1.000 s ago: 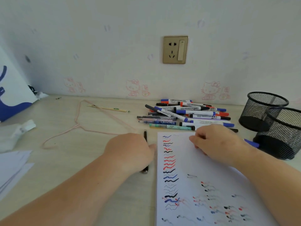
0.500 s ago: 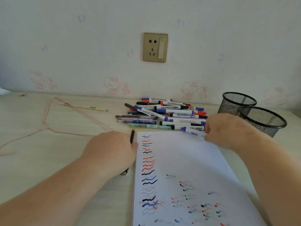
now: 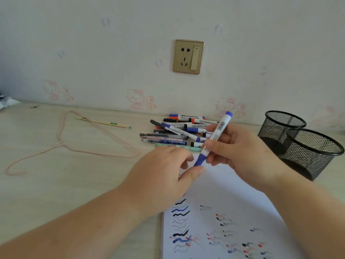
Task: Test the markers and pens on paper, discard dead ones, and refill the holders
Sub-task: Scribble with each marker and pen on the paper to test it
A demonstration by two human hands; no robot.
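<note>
Blue-capped marker [image 3: 214, 138] held tilted above paper [image 3: 233, 212]: cap end down-left, tail up-right. Right hand [image 3: 240, 152] grips barrel; left hand [image 3: 168, 171] pinches cap. Pen pile [image 3: 177, 133] behind, mesh holders [image 3: 309, 146] right, on table [image 3: 56, 184].

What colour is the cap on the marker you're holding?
Blue, on the marker held over the paper; head view shows it best.

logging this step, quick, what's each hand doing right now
Left hand: closed, pinching the blue cap end of the marker.
Right hand: closed around the marker's barrel.
</note>
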